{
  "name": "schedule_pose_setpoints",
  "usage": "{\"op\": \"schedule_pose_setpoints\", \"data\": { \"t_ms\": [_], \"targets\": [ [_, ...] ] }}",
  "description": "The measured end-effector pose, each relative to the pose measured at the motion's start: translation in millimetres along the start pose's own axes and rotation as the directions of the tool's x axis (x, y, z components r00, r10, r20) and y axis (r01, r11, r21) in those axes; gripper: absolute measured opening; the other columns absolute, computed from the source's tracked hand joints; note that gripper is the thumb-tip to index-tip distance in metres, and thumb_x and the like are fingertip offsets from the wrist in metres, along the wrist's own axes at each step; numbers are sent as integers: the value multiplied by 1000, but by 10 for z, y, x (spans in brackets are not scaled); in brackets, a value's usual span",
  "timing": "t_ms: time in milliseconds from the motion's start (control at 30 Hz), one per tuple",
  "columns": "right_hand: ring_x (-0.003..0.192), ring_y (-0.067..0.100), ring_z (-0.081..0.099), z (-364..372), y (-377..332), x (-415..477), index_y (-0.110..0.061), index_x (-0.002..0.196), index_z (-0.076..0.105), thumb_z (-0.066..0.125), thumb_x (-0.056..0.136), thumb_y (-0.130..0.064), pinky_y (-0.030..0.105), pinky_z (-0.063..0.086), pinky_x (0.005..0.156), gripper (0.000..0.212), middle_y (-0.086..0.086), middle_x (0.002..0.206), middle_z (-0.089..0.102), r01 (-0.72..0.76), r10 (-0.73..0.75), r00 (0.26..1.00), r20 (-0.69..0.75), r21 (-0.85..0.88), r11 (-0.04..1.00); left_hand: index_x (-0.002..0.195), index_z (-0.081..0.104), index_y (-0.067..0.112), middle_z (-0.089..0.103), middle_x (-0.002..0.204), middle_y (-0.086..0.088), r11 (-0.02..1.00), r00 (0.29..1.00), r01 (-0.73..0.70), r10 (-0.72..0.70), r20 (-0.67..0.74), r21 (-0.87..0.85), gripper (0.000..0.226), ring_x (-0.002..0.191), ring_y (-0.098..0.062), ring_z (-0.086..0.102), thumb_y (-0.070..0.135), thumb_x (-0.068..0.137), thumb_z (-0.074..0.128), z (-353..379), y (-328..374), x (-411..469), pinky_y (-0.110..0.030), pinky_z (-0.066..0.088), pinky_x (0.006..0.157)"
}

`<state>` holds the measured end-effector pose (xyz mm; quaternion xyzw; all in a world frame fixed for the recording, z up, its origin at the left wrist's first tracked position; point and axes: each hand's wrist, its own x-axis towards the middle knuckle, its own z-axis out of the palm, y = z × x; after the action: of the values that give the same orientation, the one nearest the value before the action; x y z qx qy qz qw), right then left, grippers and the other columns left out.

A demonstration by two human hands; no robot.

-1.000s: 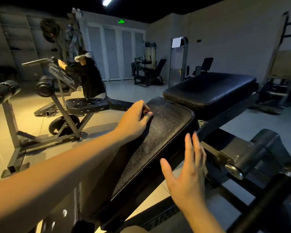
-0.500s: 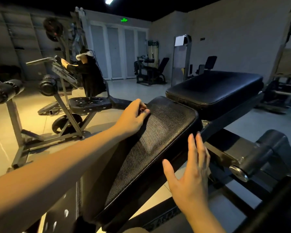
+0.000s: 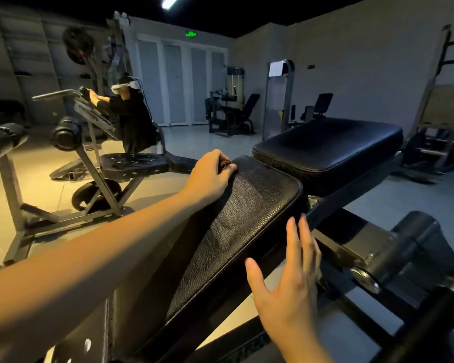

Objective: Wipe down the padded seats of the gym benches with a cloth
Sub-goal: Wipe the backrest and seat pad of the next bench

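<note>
left hand (image 3: pixel 208 177) fingers curled on what looks like a dark cloth (image 3: pixel 223 165), at inclined pad (image 3: pixel 247 218) far-left edge, likely wiping | right hand (image 3: pixel 291 297) fingers straight, holding nothing, beside pad's right edge, probably steadying

A person in dark clothes (image 3: pixel 135 121) leans over a grey-framed exercise machine (image 3: pixel 100 179) on the pale tiled floor (image 3: pixel 37 174). Behind are closed doors (image 3: pixel 181 85) under a green sign (image 3: pixel 190 34), a seated weight machine (image 3: pixel 231 111) and a ceiling light (image 3: pixel 169 1).
</note>
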<state>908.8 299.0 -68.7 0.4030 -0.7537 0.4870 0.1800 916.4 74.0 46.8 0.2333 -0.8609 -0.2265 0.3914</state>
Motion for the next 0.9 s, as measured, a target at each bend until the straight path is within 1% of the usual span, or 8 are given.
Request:
{"op": "schedule_pose_setpoints", "data": {
  "t_ms": [133,200,267,400,467,667,733,900],
  "targets": [
    [152,1,-5,14,1,9,-34,161,11,62,85,-52,17,4,110,93,-27,165,-4,0,-1,1000,-25,-1,1000,102,62,11,65,97,-2,894,895,-424,438,83,-142,16,92,-16,60,25,98,66,-34,468,-568,-29,48,81],
    [155,10,5,22,13,-2,-28,161,17,63,88,-52,14,6,107,90,-17,168,5,-5,6,999,-53,9,1000,103,60,9,64,97,-3,846,847,-509,525,80,-160,16,91,-16,60,23,98,65,-26,480,-585,-25,46,79],
    [155,13,7,23,2,1,-27,161,16,56,86,-58,17,6,109,91,-14,169,7,-6,7,999,-52,20,1000,102,58,8,62,98,-5,898,898,-438,440,32,-43,18,92,-22,59,26,100,62,24,315,-333,-29,41,77],
    [155,15,7,9,28,-18,-27,162,17,63,89,-54,28,10,110,90,-15,169,5,-3,4,1000,-29,22,1000,97,51,8,60,100,-11,991,1000,-26,25,10,134,24,99,-33,56,31,103,57,19,-10,211,-38,38,77],
    [155,14,7,-5,25,-17,-26,162,18,66,87,-50,24,9,110,91,-15,168,5,-10,11,999,-36,22,1000,96,49,11,59,99,-10,993,999,-25,20,38,115,22,99,-30,56,30,103,57,4,72,146,-34,34,75],
    [155,15,8,27,28,-6,-27,161,18,63,88,-51,24,9,111,89,-15,169,6,-13,13,999,-51,6,1000,102,59,8,62,94,-3,833,828,-537,551,102,-133,16,86,-15,57,24,100,62,14,678,-609,-25,44,75],
    [156,15,8,15,35,-7,-29,161,16,62,88,-53,29,12,112,90,-15,169,6,-13,14,999,-39,20,1000,101,59,9,63,96,-3,875,875,-478,482,41,-81,16,89,-17,57,25,100,61,56,553,-431,-28,43,76],
    [154,5,1,5,18,-6,-35,161,12,58,87,-58,21,6,110,90,-23,167,0,-11,11,999,-33,12,1000,98,51,11,60,99,-8,997,999,5,-9,45,76,22,99,-29,57,32,104,56,75,123,286,-34,35,75]
  ]
}}
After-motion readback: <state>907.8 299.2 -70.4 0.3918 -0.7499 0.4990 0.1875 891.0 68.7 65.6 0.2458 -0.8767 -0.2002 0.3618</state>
